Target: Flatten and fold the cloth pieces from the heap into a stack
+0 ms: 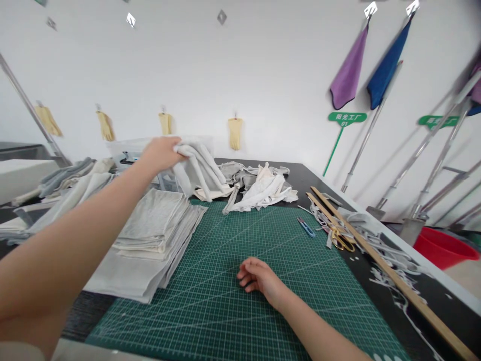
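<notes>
My left hand (162, 154) is raised at the left of centre, its fingers closed on a folded light grey cloth (201, 170) that hangs to the right of it. Beneath that arm lies a stack of folded grey cloths (158, 220), on the left part of the green cutting mat (225, 301). My right hand (255, 278) is over the middle of the mat with fingers loosely curled and apart, and nothing shows in it.
Heaped cloth scraps (263, 188) lie behind the mat. Blue snips (306, 227), gold-handled scissors (342, 240) and long wooden strips (394, 278) are on the right. More cloths (67, 178) and a clear plastic box (128, 148) stand at the left.
</notes>
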